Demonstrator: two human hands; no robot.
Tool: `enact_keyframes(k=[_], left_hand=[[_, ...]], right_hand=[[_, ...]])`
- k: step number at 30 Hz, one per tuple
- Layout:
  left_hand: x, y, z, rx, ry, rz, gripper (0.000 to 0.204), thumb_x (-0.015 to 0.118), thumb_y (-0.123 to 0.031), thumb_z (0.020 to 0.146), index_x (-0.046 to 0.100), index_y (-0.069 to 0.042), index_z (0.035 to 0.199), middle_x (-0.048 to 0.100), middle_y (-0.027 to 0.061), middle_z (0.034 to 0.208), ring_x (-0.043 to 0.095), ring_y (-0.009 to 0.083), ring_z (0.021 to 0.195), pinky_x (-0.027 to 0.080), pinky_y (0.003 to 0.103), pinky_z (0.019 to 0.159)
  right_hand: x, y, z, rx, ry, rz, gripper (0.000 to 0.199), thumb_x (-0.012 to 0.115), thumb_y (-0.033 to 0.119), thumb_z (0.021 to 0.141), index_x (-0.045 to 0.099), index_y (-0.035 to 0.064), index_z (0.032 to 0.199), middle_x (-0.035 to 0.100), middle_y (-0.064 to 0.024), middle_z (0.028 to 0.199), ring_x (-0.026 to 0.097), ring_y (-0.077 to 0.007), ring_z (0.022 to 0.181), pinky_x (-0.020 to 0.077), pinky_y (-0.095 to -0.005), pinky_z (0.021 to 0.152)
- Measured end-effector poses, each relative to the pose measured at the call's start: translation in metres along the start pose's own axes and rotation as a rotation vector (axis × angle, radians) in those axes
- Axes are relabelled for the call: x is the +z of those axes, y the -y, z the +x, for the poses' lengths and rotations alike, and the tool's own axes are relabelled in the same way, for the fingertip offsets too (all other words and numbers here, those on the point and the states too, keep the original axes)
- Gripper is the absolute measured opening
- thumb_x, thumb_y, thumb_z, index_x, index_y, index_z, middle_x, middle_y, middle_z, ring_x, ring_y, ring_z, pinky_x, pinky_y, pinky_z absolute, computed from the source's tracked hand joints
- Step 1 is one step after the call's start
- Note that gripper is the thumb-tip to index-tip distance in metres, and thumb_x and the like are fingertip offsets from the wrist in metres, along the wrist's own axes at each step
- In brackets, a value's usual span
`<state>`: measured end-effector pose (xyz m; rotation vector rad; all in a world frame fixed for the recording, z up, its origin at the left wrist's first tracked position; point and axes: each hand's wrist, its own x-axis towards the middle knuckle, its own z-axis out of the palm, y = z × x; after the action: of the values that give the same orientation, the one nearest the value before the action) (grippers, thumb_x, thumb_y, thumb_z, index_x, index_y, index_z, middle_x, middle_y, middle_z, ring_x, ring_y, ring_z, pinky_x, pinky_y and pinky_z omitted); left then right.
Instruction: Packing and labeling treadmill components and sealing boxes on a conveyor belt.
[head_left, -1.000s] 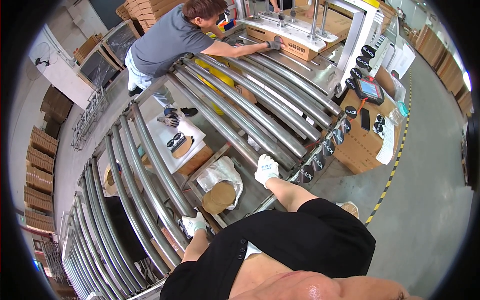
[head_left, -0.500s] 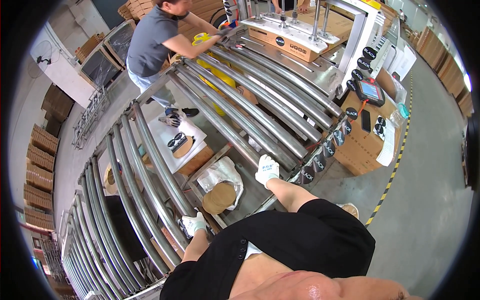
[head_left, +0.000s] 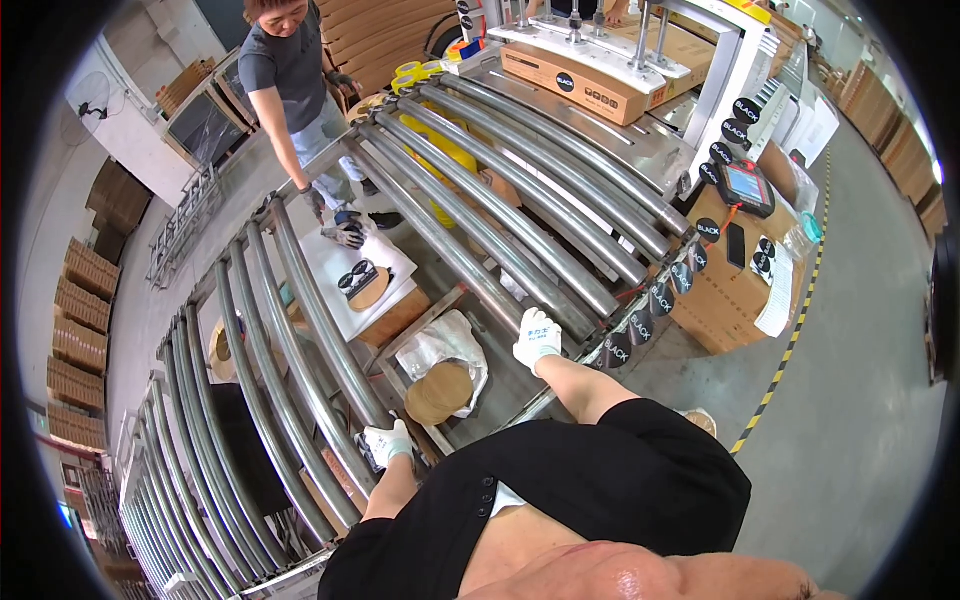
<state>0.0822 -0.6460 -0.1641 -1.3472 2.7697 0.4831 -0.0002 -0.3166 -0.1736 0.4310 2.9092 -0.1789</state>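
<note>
A roller conveyor (head_left: 450,250) of steel tubes stretches in front of me, with a wide gap between two groups of rollers. My right hand (head_left: 538,338), in a white glove, is closed over the near end of the roller right of the gap. My left hand (head_left: 388,442), gloved too, curls at the near conveyor frame beside the roller left of the gap; its fingertips are partly hidden. Between the hands, below roller level, round brown discs (head_left: 440,392) lie on a crumpled white bag (head_left: 455,340). Black round labels (head_left: 638,326) hang along the right side rail.
Across the conveyor stands a co-worker (head_left: 290,90), one arm reaching down near dark gloves (head_left: 344,232) on a white-covered box (head_left: 400,310). A brown carton (head_left: 570,82) sits under a press frame (head_left: 715,85). At right, another carton (head_left: 710,315) bears a handheld device (head_left: 745,187) and phone (head_left: 736,245).
The co-worker has drawn back from the far rollers, straightened up, and lowered one arm toward the gap. My hands have stayed in place; the view has shifted slightly.
</note>
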Motion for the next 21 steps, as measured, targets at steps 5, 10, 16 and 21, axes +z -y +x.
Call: enact_keyframes(k=[5, 10, 16, 21], left_hand=[[0.003, 0.006, 0.001, -0.031, 0.018, -0.010, 0.072, 0.071, -0.044, 0.068, 0.049, -0.005, 0.123, 0.058, 0.0173, 0.118, 0.057, 0.0346, 0.111, 0.046, 0.045, 0.092], [0.012, 0.010, 0.007, 0.021, -0.002, 0.028, 0.072, 0.070, -0.044, 0.070, 0.047, -0.005, 0.127, 0.055, 0.0183, 0.124, 0.053, 0.0356, 0.116, 0.043, 0.046, 0.096], [-0.010, -0.005, 0.000, 0.005, 0.021, 0.025, 0.063, 0.069, -0.043, 0.072, 0.049, -0.003, 0.116, 0.057, 0.0199, 0.115, 0.057, 0.0347, 0.111, 0.047, 0.045, 0.091], [-0.006, 0.001, 0.001, -0.005, 0.042, 0.018, 0.064, 0.070, -0.043, 0.071, 0.049, -0.003, 0.117, 0.058, 0.0203, 0.115, 0.057, 0.0353, 0.109, 0.047, 0.045, 0.091]], right_hand=[[-0.003, 0.001, -0.002, -0.009, 0.012, 0.003, 0.079, 0.068, 0.036, 0.076, 0.034, -0.0060, 0.133, 0.053, -0.0172, 0.116, 0.058, -0.0288, 0.103, 0.0487, -0.0410, 0.084], [-0.013, 0.002, -0.003, -0.032, -0.005, -0.009, 0.076, 0.067, 0.035, 0.077, 0.036, -0.0068, 0.133, 0.054, -0.0179, 0.118, 0.060, -0.0275, 0.105, 0.0494, -0.0398, 0.084], [-0.007, 0.005, 0.003, -0.033, 0.025, -0.040, 0.081, 0.069, 0.039, 0.076, 0.034, -0.0065, 0.132, 0.054, -0.0180, 0.116, 0.063, -0.0276, 0.098, 0.0523, -0.0410, 0.079], [-0.013, 0.004, -0.001, -0.026, 0.034, -0.033, 0.082, 0.069, 0.040, 0.076, 0.033, -0.0074, 0.133, 0.054, -0.0183, 0.116, 0.062, -0.0277, 0.099, 0.0515, -0.0412, 0.080]])
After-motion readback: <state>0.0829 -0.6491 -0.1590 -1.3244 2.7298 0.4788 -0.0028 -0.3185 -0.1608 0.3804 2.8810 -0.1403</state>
